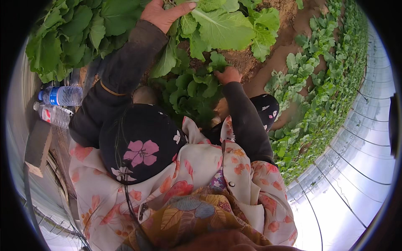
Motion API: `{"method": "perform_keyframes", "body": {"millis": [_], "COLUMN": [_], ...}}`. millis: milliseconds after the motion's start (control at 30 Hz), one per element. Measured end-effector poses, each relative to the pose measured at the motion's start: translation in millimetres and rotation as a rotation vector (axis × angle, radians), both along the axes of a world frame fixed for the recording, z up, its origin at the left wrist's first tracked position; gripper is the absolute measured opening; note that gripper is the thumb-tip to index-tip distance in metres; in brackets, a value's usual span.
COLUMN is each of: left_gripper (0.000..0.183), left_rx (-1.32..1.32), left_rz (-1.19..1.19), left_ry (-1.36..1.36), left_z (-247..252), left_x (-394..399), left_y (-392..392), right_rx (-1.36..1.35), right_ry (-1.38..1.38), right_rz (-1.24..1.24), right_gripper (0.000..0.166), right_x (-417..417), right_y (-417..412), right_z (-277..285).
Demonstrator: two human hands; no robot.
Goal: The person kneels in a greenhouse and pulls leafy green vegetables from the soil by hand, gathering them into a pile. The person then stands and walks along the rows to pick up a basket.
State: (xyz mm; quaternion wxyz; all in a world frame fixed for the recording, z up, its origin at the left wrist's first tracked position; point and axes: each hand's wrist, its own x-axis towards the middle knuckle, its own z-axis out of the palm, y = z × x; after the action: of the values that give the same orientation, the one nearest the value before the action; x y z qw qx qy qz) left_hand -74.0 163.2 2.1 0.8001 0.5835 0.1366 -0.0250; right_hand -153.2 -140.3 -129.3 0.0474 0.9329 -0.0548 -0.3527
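Note:
At the top edge, my left hand point(163, 15) grips the stems of a bunch of pale green leafy vegetables point(223, 29), its thumb stretched along them. The frame cuts off part of its fingers. Lower and to the right, my right hand point(230, 75) is closed at the edge of a darker leafy green plant point(194, 88) between my legs. Leaves hide some of its fingertips. A large heap of broad-leaved greens point(78, 28) lies to the left of my left forearm.
Two plastic bottles point(67, 96) lie at the left, near a wooden block point(39, 147). Rows of leafy plants point(314, 94) run along the right, past bare soil point(270, 69). Behind them curves the ribbed plastic film wall point(351, 135) of a greenhouse. My knee point(141, 141) is raised near the middle.

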Motion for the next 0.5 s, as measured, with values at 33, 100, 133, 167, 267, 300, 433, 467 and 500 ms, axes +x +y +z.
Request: {"method": "perform_keyframes", "body": {"millis": [33,100,133,167,267,300,433,467,500], "left_gripper": [0.031,0.032,0.033,0.033,0.034,0.034,0.035,0.035,0.035], "left_rx": [0.051,0.153,0.168,0.182,0.28,0.312,0.255,0.227,0.193], "left_rz": [-0.008,-0.03,-0.013,0.002,0.006,-0.005,0.01,0.018,0.027], "left_ry": [0.005,0.04,0.041,0.043,0.063,0.069,0.118,0.116,0.108], "left_z": [6.2,17.2,18.1,18.2,11.2,7.0,-2.5,-5.2,-8.0], "left_x": [-3.4,-14.1,-20.5,-26.5,-46.0,-50.9,-62.7,-64.9,-64.8], "left_y": [0.8,1.3,0.9,0.2,10.4,11.3,13.6,14.7,13.8], "right_rx": [-0.019,0.007,0.01,0.012,-0.01,-0.027,-0.084,-0.084,-0.091], "right_ry": [0.048,0.096,0.104,0.112,0.061,0.053,0.145,0.154,0.158], "right_rz": [0.004,0.014,0.032,0.049,0.161,0.204,0.182,0.183,0.183], "right_gripper": [0.058,0.061,0.06,0.059,0.05,0.049,0.047,0.046,0.045], "right_x": [1.8,9.9,11.2,11.1,8.8,7.0,9.5,8.7,10.0], "right_y": [1.5,-5.1,-4.6,-3.5,15.4,15.8,14.3,15.2,14.8], "right_z": [2.6,-4.2,-3.4,-2.5,7.4,5.2,-1.4,-0.4,2.7]}}
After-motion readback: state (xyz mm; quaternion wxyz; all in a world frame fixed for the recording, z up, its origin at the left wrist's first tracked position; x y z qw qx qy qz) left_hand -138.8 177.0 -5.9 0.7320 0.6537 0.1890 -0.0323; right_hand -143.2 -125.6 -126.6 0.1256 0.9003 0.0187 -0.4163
